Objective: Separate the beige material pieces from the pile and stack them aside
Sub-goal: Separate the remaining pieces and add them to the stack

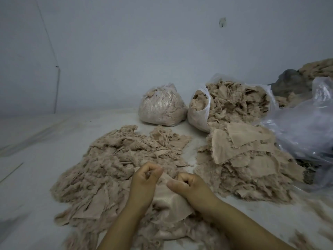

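Both hands are seen low centre, over the near edge of the loose pile [115, 163] of beige scraps and fluff, which is spread on a pale surface [36, 186]; whether that is a floor or a counter cannot be told.

Left hand [144, 184]: fingers curled, a tuft of beige fibre is pinched at the fingertips. Right hand [189, 184]: fingers curled too, thumb pointed left, an edge of the beige fabric piece [169, 201] is gripped. That piece lies between and under the two hands, on top of the pile's near side, and looks smoother than the fluff around it. Some motion blur is present at the fingertips, so exact finger contact is not fully clear.

The sorted stack [245, 156] of flatter beige pieces is set to the right of the pile, apart from it by a narrow strip of bare surface. Larger flat sheets are laid on its top.

Behind, against the wall [126, 51]: a tied clear bag [162, 107] full of beige material, and just beside it on the right an open bag [225, 103] stuffed with the same scraps, touching the back of the stack. Crumpled clear plastic [302, 123] is seen at far right, with more beige material behind it.
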